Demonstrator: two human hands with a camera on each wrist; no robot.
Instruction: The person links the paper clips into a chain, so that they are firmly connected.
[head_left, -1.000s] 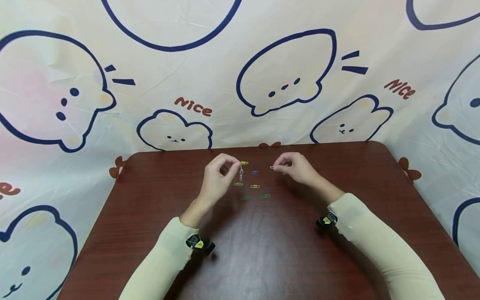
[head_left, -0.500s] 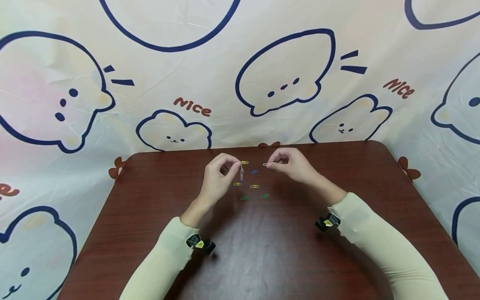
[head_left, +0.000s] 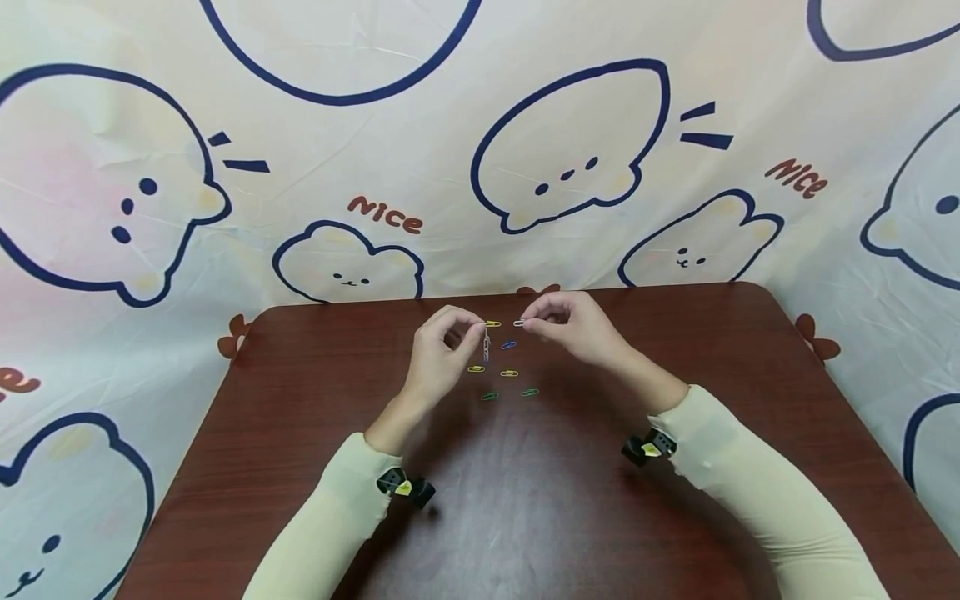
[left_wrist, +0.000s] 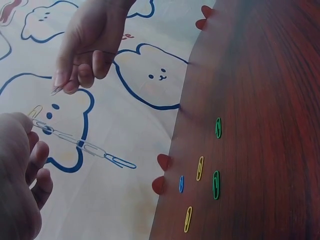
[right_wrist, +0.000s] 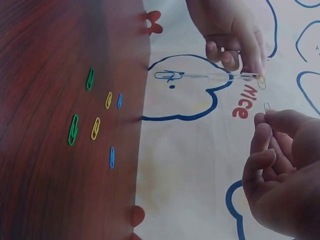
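Observation:
My left hand (head_left: 442,354) pinches a chain of linked paper clips between thumb and index finger. The yellow paper clip (head_left: 492,323) juts out from its fingertips toward the right. Below it hang white paper clips (head_left: 487,342), and a blue paper clip (left_wrist: 120,161) ends the chain. Across a small gap, my right hand (head_left: 581,329) holds a single white paper clip (right_wrist: 267,106) by thumb and fingertip, its end pointing at the yellow one. On the tabletop beneath lie loose yellow (head_left: 509,373), green (head_left: 530,392) and blue paper clips (head_left: 508,344).
The dark wooden table (head_left: 510,508) ends just beyond my hands, at a hanging cloth (head_left: 450,150) printed with cartoon animals. A small camera (head_left: 405,486) sits on the left wrist and another camera (head_left: 648,446) on the right.
My right hand has moved left and slightly away from me, bringing its white paper clip closer to the chain. The left hand has barely shifted, still holding the chain.

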